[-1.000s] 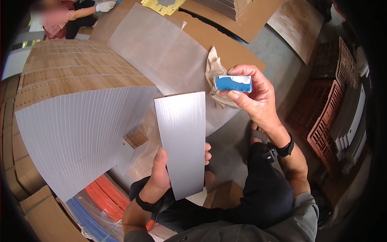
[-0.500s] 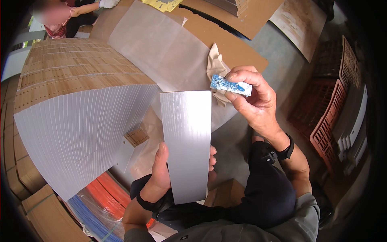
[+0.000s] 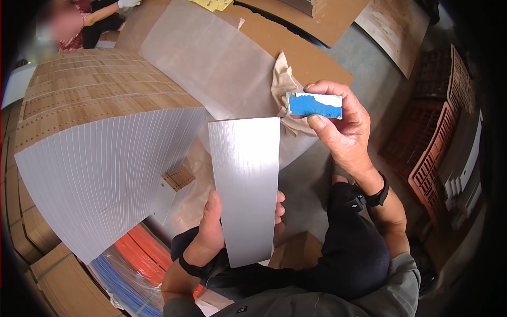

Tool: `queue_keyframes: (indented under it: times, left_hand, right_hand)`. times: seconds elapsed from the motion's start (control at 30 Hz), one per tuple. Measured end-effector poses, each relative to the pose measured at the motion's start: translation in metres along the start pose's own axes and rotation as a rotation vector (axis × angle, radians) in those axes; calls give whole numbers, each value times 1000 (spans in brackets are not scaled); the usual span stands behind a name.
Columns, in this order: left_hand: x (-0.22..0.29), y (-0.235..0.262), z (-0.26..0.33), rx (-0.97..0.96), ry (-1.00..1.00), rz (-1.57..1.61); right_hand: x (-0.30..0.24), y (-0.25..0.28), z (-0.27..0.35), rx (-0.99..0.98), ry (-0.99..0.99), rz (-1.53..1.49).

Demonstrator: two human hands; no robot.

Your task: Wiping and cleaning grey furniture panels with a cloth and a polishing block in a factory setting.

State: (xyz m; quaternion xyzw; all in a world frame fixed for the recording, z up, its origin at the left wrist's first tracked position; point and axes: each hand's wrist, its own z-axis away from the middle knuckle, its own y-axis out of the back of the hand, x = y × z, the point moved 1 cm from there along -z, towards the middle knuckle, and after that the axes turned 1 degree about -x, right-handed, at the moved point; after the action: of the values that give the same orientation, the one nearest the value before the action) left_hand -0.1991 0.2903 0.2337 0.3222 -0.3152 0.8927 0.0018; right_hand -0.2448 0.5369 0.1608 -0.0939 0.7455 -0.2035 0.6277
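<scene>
One grey panel (image 3: 245,190), one blue-and-white block (image 3: 316,106); a hand to each. Left hand (image 3: 210,227): fingers (image 3: 280,198) spread to the panel's width, gripping it from beneath, thumb on its left edge, fingertips showing at the right. Panel sits mid-scene, in front of the person, far end tilted into the light. Right hand (image 3: 351,132): fingers parted only by the block's thickness, pinching it, thumb on the near side, forefinger on the far. Block is near the panel's far right corner, apart from it. Counts: one cloth (image 3: 282,79), crumpled, beyond the block; one large stack (image 3: 121,169) of grey-faced boards at left, too many to count surely; one small drilled piece (image 3: 179,178) right of it; two reddish crates (image 3: 430,145) far right. One gloved hand (image 3: 128,3) of a co-worker, far left.
</scene>
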Motion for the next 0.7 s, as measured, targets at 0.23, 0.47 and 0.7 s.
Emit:
queue_keyframes:
  times: [0.23, 0.47, 0.7]
  left_hand:
    - [8, -3, 0, -3, 26, -197]
    - [7, 5, 0, -99, -10, -113]
    - [4, 5, 0, -22, -34, -212]
  right_hand:
    - [-8, 1, -1, -35, -28, 134]
    - [-19, -3, -6, -64, 29, 350]
    - [-20, 0, -9, -60, 0, 333]
